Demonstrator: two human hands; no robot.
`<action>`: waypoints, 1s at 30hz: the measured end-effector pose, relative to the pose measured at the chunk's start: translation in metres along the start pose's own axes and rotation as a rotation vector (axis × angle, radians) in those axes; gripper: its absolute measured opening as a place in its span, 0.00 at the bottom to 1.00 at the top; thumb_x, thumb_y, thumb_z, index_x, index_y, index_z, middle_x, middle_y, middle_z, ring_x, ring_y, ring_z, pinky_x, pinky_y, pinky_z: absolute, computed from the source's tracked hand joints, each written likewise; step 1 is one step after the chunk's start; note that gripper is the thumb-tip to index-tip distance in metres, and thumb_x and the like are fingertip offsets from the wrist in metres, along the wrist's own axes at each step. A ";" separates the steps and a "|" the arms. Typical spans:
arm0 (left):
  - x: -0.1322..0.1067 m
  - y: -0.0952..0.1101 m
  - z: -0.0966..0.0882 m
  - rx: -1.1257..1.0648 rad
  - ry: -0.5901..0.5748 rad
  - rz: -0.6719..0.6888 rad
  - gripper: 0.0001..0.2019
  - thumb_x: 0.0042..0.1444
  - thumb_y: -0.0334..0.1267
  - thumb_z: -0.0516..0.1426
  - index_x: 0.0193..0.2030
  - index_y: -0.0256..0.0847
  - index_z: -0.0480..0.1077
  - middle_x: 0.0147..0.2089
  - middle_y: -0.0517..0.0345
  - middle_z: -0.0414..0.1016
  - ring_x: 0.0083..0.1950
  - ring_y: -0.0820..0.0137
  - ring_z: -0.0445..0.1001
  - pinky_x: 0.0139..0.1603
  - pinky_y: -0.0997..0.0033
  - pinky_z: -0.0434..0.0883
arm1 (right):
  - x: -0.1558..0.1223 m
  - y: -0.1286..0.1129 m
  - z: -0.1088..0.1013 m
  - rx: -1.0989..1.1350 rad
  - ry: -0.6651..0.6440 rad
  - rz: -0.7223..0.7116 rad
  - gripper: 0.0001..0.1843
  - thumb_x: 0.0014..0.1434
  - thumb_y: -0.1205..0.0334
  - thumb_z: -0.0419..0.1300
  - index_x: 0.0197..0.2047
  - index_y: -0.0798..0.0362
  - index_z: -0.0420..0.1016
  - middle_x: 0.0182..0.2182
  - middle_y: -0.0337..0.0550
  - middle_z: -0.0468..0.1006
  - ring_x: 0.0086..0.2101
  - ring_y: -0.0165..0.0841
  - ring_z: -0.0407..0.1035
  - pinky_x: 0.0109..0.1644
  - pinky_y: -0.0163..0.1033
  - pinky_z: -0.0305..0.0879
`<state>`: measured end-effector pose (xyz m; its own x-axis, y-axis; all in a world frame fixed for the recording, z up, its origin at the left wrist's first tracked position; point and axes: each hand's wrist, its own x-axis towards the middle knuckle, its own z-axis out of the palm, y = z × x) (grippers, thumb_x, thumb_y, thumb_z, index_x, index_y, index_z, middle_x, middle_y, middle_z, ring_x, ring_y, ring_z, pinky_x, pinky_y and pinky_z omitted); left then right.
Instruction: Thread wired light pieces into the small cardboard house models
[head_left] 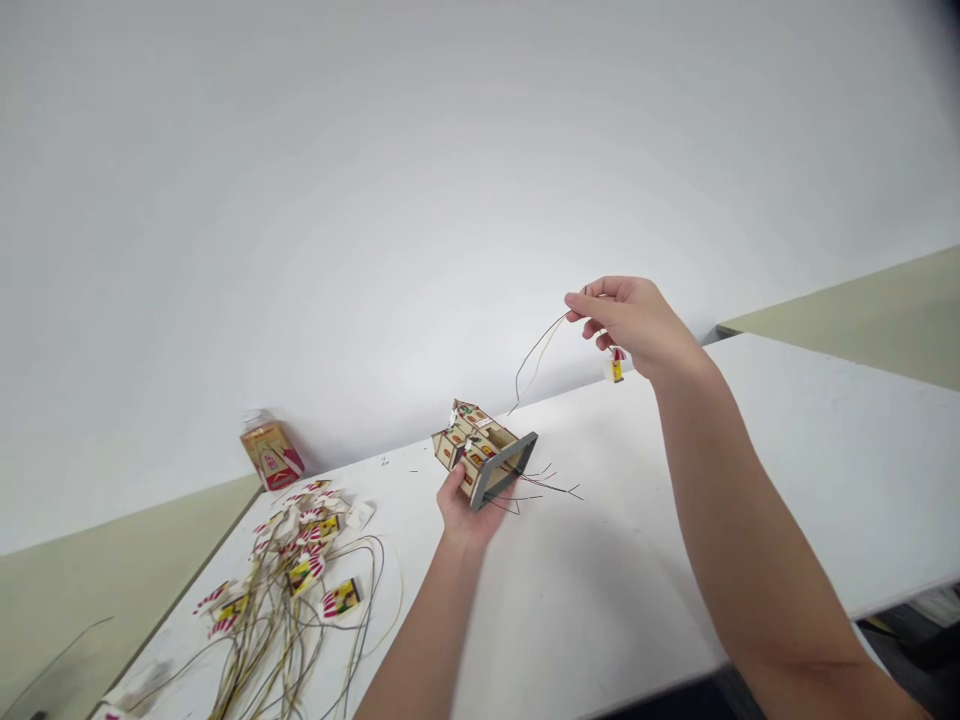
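My left hand (pixel 471 512) is closed around a small model house (pixel 480 450), tilted on its side above the white table. The house has cream walls with red and green details and a grey base frame (pixel 517 468). Several thin wires (pixel 551 486) stick out through the open underside. Raised to the right, my right hand (pixel 622 315) pinches a pair of thin wires (pixel 536 348), one dark and one pale, whose free ends hang toward the house. Below its fingers dangles a small yellow and red-striped piece (pixel 616 366).
Many similar yellow pieces with red-striped tops (pixel 304 573) and long tangled wires (pixel 259 650) lie on the left of the white table (pixel 592 580). A clear container with a red label (pixel 271 452) stands at the back left, by the white wall (pixel 420 200).
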<state>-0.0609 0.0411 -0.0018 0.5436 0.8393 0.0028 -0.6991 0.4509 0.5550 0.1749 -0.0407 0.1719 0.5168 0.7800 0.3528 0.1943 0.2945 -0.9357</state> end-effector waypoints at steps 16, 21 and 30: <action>0.004 -0.016 -0.010 0.005 -0.040 -0.004 0.29 0.47 0.33 0.59 0.60 0.42 0.67 0.46 0.51 0.79 0.47 0.59 0.78 0.55 0.56 0.72 | 0.005 0.000 -0.012 -0.040 -0.164 0.049 0.15 0.49 0.53 0.68 0.28 0.55 0.72 0.31 0.45 0.77 0.22 0.22 0.61 0.24 0.32 0.55; 0.002 -0.017 -0.005 0.009 -0.082 -0.063 0.29 0.47 0.32 0.58 0.59 0.38 0.67 0.45 0.48 0.80 0.46 0.60 0.78 0.49 0.63 0.75 | 0.009 0.003 -0.011 -0.057 -0.206 0.071 0.14 0.49 0.54 0.68 0.29 0.55 0.73 0.31 0.45 0.77 0.22 0.22 0.61 0.23 0.32 0.55; -0.001 -0.018 -0.001 0.008 -0.148 -0.091 0.34 0.46 0.30 0.58 0.63 0.39 0.63 0.47 0.50 0.80 0.47 0.60 0.78 0.51 0.63 0.74 | 0.024 0.024 0.001 -0.131 -0.235 0.154 0.11 0.52 0.55 0.65 0.30 0.55 0.73 0.34 0.44 0.78 0.24 0.21 0.63 0.26 0.31 0.56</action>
<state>-0.0494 0.0320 -0.0127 0.6677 0.7407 0.0746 -0.6404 0.5203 0.5650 0.1911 -0.0149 0.1580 0.3444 0.9208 0.1832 0.2427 0.1012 -0.9648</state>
